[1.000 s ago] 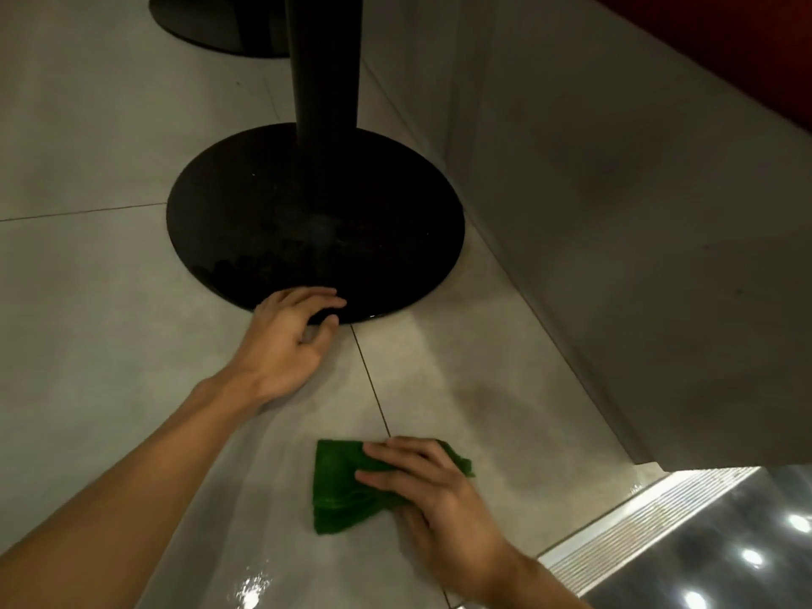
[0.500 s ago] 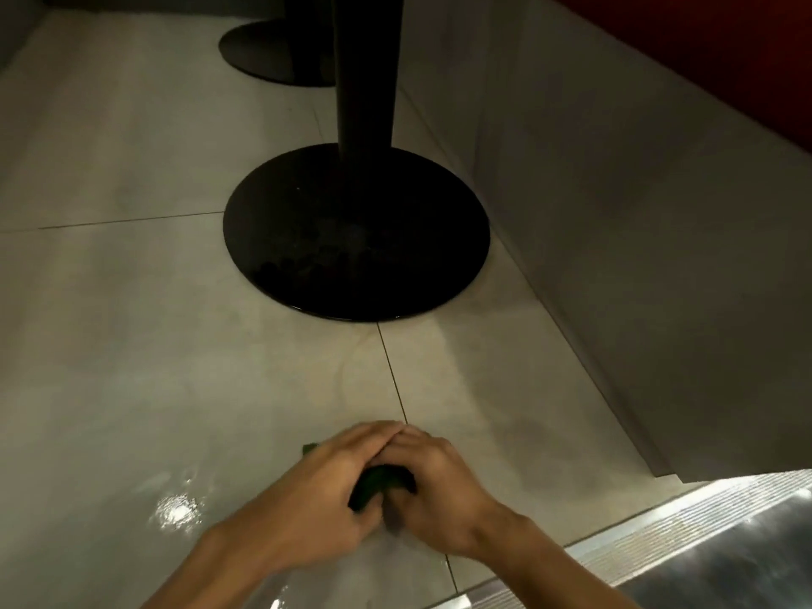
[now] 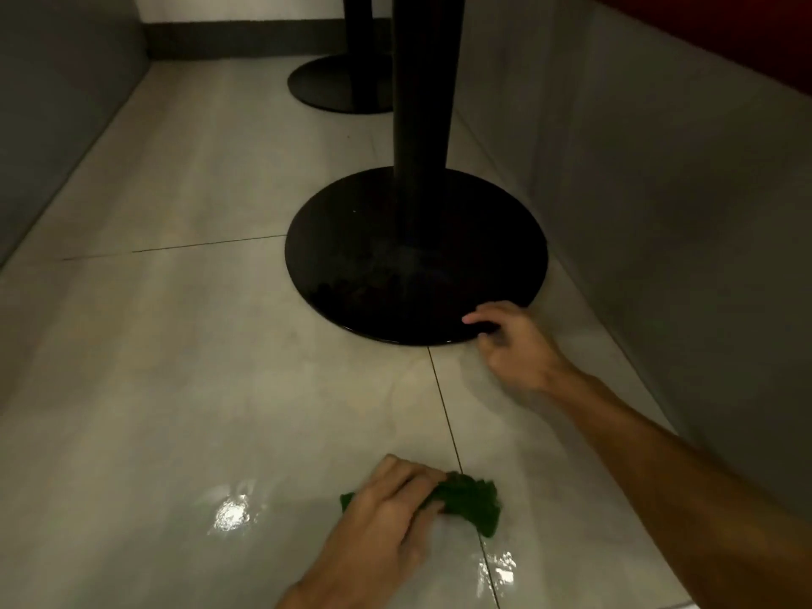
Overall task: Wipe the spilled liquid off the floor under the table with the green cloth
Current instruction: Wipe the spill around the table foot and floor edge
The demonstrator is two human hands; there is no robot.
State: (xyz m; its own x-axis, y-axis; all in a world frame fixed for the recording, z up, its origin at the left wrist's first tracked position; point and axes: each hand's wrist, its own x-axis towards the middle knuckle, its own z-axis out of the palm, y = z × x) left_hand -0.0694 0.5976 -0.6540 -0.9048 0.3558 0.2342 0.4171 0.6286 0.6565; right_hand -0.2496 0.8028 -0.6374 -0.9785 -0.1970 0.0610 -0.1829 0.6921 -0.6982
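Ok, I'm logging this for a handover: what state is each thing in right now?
green cloth: bunched up, down on the floor, gripped by the left hand.
left hand: fingers curled round the cloth.
right hand: holds nothing, fingers resting on the table base's rim.
floor: glossy, with wet-looking glare on either side of the cloth.
table base: flat on the floor, its post upright.

Head view: one wide-angle camera, set low over the floor (image 3: 175,345).
It faces forward and down; left hand (image 3: 382,520) and right hand (image 3: 514,349) lie close, pedestal base (image 3: 351,257) just ahead.
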